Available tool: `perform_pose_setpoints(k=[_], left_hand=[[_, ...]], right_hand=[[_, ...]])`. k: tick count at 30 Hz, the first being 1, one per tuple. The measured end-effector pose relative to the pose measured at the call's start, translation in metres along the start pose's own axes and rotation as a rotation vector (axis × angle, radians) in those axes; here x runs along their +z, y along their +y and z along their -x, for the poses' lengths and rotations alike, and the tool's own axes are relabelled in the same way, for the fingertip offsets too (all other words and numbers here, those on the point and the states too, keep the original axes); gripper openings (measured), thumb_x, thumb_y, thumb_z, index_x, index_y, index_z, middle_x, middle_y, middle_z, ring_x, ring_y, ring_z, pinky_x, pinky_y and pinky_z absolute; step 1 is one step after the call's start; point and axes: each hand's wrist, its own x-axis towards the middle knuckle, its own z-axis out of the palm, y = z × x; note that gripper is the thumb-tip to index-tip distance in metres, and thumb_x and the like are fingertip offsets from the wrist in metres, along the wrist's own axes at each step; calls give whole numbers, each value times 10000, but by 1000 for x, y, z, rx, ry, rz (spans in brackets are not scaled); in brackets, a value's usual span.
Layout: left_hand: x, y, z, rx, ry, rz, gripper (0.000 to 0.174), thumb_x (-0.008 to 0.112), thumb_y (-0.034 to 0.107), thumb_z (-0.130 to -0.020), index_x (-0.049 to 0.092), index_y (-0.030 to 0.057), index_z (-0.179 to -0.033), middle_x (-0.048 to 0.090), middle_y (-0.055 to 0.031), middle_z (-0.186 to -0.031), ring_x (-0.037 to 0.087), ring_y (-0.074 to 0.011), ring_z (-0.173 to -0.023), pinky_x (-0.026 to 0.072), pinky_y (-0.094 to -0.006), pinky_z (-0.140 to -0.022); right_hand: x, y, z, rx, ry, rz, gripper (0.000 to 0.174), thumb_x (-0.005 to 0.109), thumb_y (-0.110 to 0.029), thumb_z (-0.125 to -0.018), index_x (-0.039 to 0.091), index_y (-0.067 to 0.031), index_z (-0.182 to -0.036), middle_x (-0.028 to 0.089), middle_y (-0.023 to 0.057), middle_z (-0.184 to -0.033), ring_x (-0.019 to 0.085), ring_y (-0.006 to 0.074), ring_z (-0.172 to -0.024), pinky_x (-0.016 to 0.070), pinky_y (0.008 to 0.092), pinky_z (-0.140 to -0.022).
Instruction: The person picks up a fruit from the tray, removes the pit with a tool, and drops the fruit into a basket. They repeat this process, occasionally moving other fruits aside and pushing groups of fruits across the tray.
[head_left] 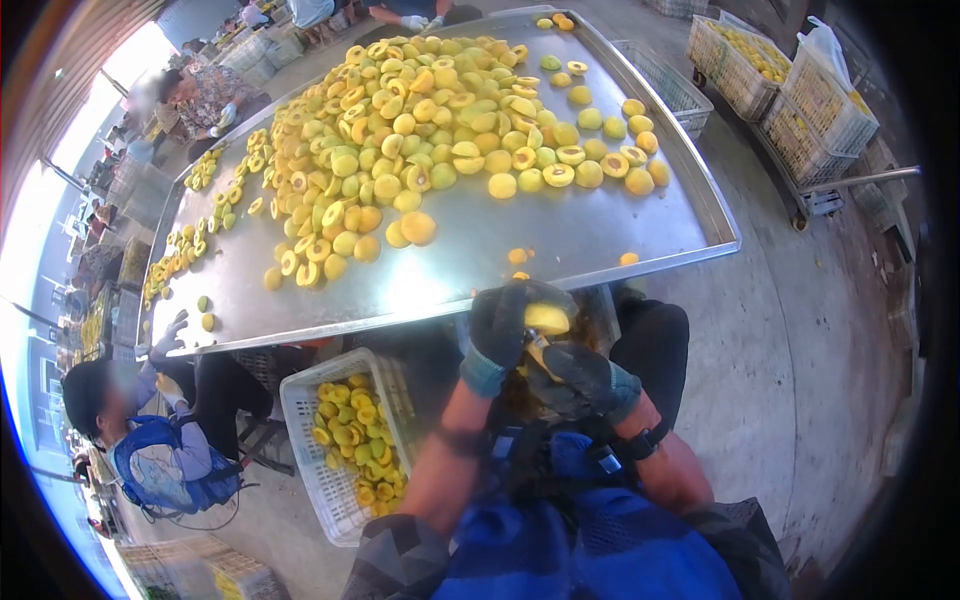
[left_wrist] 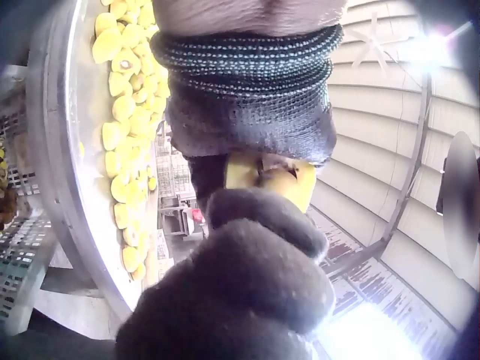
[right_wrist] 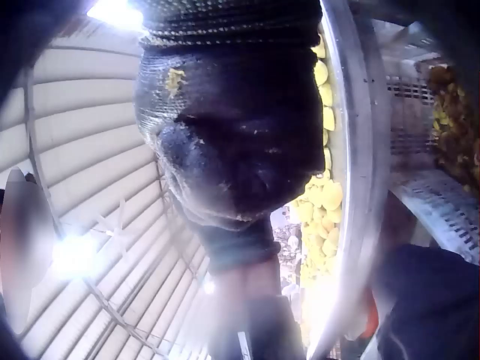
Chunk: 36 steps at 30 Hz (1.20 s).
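Just past the table's near edge, my gloved left hand (head_left: 495, 325) grips a yellow peach (head_left: 547, 318). In the left wrist view the peach (left_wrist: 291, 180) shows a cut face with a dark pit hollow, between the palm and curled fingers (left_wrist: 255, 262). My gloved right hand (head_left: 580, 380) is close below the fruit, curled round a narrow metal tool (head_left: 537, 347) that points up at it. In the right wrist view the back of the right hand (right_wrist: 232, 142) hides the tool.
A metal table (head_left: 600, 235) bears a large heap of peaches (head_left: 400, 120), many halved. To the left stands a white crate (head_left: 300, 425) of halves, beside a seated person (head_left: 160, 430). Crates on a cart (head_left: 800, 195) stand at right; another crate (head_left: 670, 85) is beyond the table's right edge.
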Motion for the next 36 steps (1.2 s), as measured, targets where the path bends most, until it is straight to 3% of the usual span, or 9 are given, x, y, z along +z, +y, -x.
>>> perform_pose_setpoints(k=[3, 6, 9, 11, 13, 15, 21, 24, 36], left_hand=[[-10, -1, -8, -2, -259, -30, 645, 427, 509, -988, 656, -86, -1085, 717, -168, -966, 695, -236, -862, 555, -347, -816], [0, 6, -15, -31, -253, 153, 700, 447, 561, -952, 671, -92, -1068, 712, -180, -980, 686, -247, -898, 542, -344, -853], [-8, 3, -18, -101, -316, 170, 595, 418, 454, -992, 688, -75, -1021, 712, -167, -984, 682, -235, -914, 535, -339, -866], [-7, 0, -21, -43, -255, -13, 538, 395, 390, -1011, 692, -58, -1015, 716, -149, -947, 684, -218, -880, 538, -326, -838], [1, -12, -17, -41, -102, -164, 502, 373, 340, -1025, 696, -43, -998, 718, -131, -903, 684, -204, -836, 541, -316, -802], [9, -27, -12, -89, 145, -298, 486, 351, 302, -1035, 701, -29, -971, 717, -112, -850, 681, -193, -781, 543, -308, -757], [11, -28, -12, -337, 268, -339, 477, 369, 315, -1020, 705, -4, -912, 731, -109, -829, 694, -209, -723, 549, -325, -692], [-1, -67, -13, -104, 165, -861, 239, 613, 203, -858, 610, 22, -1014, 714, -96, -807, 689, -274, -714, 531, -385, -635], [-16, -59, -6, -203, 143, -1502, 222, 651, 197, -848, 603, 88, -1036, 686, -86, -758, 685, -287, -713, 536, -418, -615]], right_hand=[[10, -18, 13, 81, -108, -44, 315, 504, -401, -1011, 550, -95, -951, 419, -43, -613, 381, 61, -449, 288, 209, -393], [-2, -11, 8, 103, -108, -26, 353, 485, -418, -1017, 525, -109, -849, 394, -51, -582, 351, 62, -410, 262, 215, -363], [-12, -6, -3, 27, 30, 184, 280, 525, -353, -1007, 588, -85, -1058, 467, -39, -621, 434, 68, -459, 340, 221, -396], [-3, -1, -13, -524, 165, 839, 294, 538, -341, -1000, 605, -55, -1022, 504, -19, -622, 504, 99, -524, 410, 254, -474], [2, 4, -17, -647, 332, 1056, 306, 545, -324, -996, 616, -26, -987, 540, 16, -630, 557, 134, -586, 459, 292, -552], [3, 7, -22, -349, 502, 826, 317, 545, -303, -993, 620, 2, -952, 575, 67, -643, 594, 171, -646, 487, 335, -628], [3, 14, -26, -515, 662, 1338, 283, 497, -249, -1011, 603, 0, -929, 613, 192, -729, 612, 320, -654, 455, 416, -610], [6, 14, -27, -485, 701, 1312, 289, 516, -260, -993, 591, 5, -907, 596, 264, -757, 599, 433, -720, 452, 461, -631], [-10, 12, -23, -364, 819, 1693, 449, 475, -414, -980, 552, -60, -1244, 663, 257, -791, 651, 444, -795, 501, 520, -729]])
